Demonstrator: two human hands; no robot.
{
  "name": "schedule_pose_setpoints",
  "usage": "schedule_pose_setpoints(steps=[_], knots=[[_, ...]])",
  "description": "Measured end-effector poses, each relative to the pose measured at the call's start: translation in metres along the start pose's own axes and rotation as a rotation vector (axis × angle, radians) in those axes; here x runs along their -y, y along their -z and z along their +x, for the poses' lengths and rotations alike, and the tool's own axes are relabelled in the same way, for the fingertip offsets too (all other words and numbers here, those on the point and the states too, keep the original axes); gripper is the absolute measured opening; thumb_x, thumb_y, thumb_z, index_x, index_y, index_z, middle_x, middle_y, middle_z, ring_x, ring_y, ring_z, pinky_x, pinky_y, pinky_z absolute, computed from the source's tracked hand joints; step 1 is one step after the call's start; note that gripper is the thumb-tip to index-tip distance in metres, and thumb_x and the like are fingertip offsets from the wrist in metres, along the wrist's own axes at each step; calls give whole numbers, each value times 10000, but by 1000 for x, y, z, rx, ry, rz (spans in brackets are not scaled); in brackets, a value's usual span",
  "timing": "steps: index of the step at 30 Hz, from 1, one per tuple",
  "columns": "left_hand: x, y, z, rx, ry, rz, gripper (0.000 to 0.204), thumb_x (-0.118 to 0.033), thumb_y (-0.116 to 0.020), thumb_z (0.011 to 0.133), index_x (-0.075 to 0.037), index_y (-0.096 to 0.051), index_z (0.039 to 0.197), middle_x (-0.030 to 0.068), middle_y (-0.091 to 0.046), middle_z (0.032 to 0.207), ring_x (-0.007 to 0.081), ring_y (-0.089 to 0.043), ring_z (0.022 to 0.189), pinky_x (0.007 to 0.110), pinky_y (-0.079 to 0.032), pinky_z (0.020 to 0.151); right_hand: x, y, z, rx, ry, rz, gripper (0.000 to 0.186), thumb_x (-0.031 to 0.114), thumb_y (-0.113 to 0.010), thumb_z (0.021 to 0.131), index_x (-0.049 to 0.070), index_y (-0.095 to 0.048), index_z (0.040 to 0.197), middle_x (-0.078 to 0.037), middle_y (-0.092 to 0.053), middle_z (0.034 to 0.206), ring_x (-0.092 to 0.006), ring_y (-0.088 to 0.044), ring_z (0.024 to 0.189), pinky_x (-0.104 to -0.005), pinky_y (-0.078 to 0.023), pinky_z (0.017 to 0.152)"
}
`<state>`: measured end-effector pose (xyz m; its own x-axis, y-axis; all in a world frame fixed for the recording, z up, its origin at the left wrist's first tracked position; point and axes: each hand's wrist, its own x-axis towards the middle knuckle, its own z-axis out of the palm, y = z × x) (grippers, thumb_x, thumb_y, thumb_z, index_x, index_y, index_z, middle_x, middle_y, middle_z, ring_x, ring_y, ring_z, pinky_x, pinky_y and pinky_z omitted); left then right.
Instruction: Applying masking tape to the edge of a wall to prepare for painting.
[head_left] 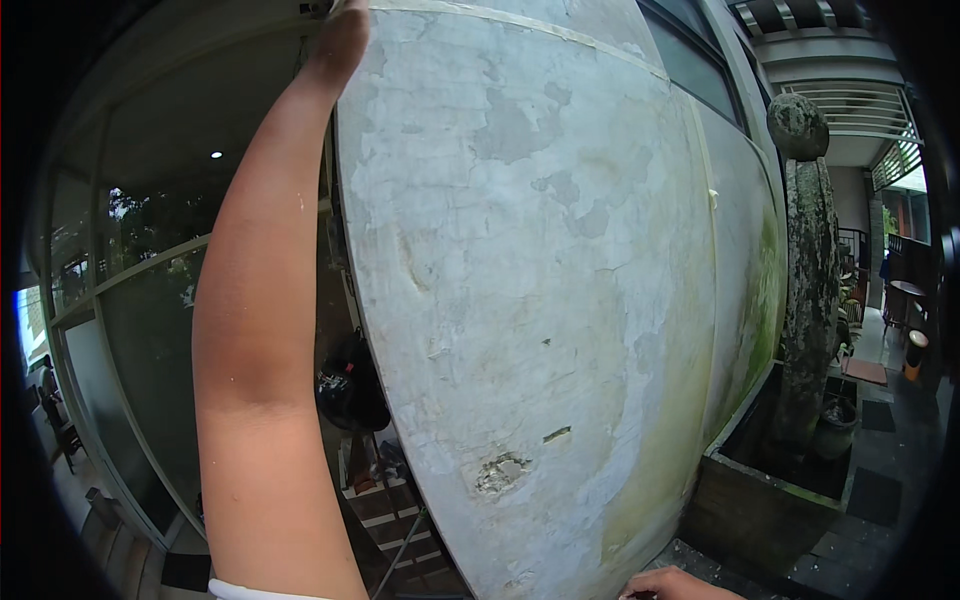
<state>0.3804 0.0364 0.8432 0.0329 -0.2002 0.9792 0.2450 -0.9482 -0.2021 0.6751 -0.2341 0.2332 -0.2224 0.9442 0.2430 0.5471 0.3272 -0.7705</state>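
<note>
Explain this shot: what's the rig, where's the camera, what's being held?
There is no machine: it's one person with bare hands. The single picture comes from the left of two wide fisheye cameras worn on the head, so straight edges bend near the rim. The left hand is raised at the top edge, mostly cut off; the right hand shows only partly at the bottom. Whether either holds anything can't be told. Filling the middle is a flaking, pale blue-grey wall with a rough broken patch low down. To the right are a weathered stone pillar and a dark rectangular basin; to the left, large dark glass panes.
</note>
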Motion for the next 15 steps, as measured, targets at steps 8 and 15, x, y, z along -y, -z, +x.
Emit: schedule_pose_setpoints(steps=[8,15], knots=[[-3,-12,8,125,322,-593,746,-554,-316,1026,33,-287,1486,173,-490,1431,215,-489,1281,362,-361,1106,12,74,-34,-65,-88,44,90,76,-699,843,-8,-683,868,-147,-624,766,-269,-618,684,-351,-483,626],[-7,78,-72,-242,996,-362,862,-589,0,977,6,-366,1480,151,-416,1531,292,-221,1486,526,-56,1195,1,100,-14,-17,44,-58,104,119,-719,859,17,-705,874,-136,-669,801,-256,-658,723,-334,-499,636]])
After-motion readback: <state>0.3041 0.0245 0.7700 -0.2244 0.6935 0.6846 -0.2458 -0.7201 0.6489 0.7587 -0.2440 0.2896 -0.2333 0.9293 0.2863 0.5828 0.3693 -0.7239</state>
